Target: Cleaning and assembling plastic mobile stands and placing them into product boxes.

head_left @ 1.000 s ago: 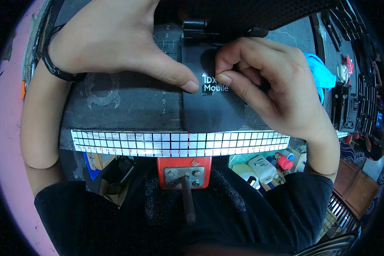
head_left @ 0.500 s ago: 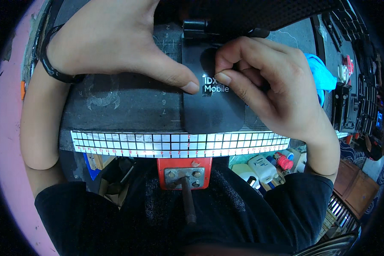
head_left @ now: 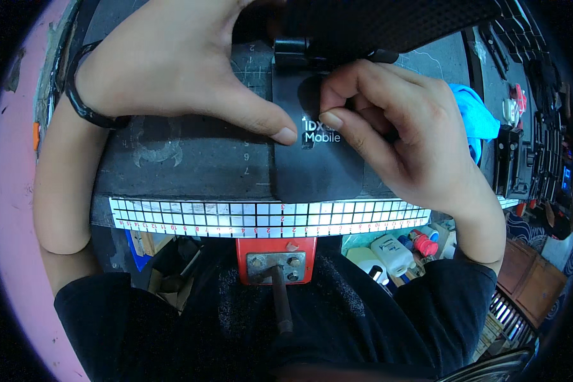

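A black flat plate with rounded corners (head_left: 318, 175) lies on the dark worktop, with white lettering near its middle. At its far end a black hinge (head_left: 291, 53) joins it to a raised black perforated panel (head_left: 388, 22). My left hand (head_left: 172, 63) reaches over from the left, thumb stretched out with its tip on the plate beside the lettering. Its other fingers are hidden or beyond the top edge. My right hand (head_left: 404, 127) is closed in a pinch, thumb and forefinger together just above the lettering. What sits between those fingertips, if anything, is too small to make out.
A white gridded ruler strip (head_left: 267, 218) runs along the worktop's near edge, above a red bracket (head_left: 275, 261) with a bolted metal plate. A blue cloth (head_left: 474, 114) and black tools (head_left: 522, 159) lie at right. Below stand white bottles (head_left: 391, 254).
The whole view has shifted slightly downward. Both hands stay almost in place over the plate, the right still pinched near the lettering.
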